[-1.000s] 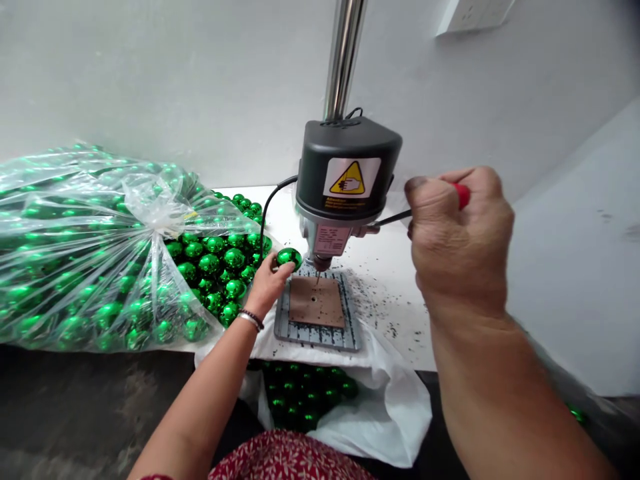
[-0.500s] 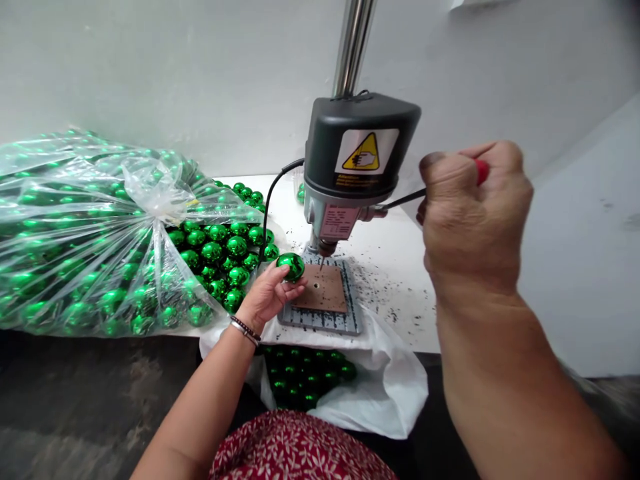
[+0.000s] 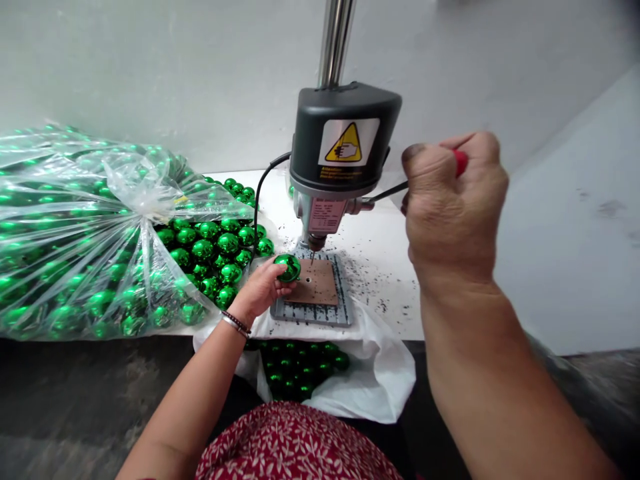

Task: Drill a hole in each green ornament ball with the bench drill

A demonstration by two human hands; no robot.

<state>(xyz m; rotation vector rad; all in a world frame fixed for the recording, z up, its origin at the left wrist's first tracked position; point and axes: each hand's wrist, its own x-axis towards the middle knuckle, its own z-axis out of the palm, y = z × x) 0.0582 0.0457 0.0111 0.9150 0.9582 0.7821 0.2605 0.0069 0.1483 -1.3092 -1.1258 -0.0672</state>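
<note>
My left hand is closed round a shiny green ball ornament, held at the left side of the drill press base. A brown board with a small hole lies on that base. Above the board hangs the thin drill bit, apart from the ornament. My right hand is wrapped round the red-ended lever of the drill press. The far side of the right hand's grip is hidden.
A clear plastic bag full of green ornaments lies on the left, with loose ornaments beside it. Dark shavings are scattered over the white table. In front of the base, a white sack holds more green ornaments. A black cable curves down left of the drill.
The whole view has shifted a little. My left hand has turned the ornament slightly beside the board. My right hand keeps its grip on the lever.
</note>
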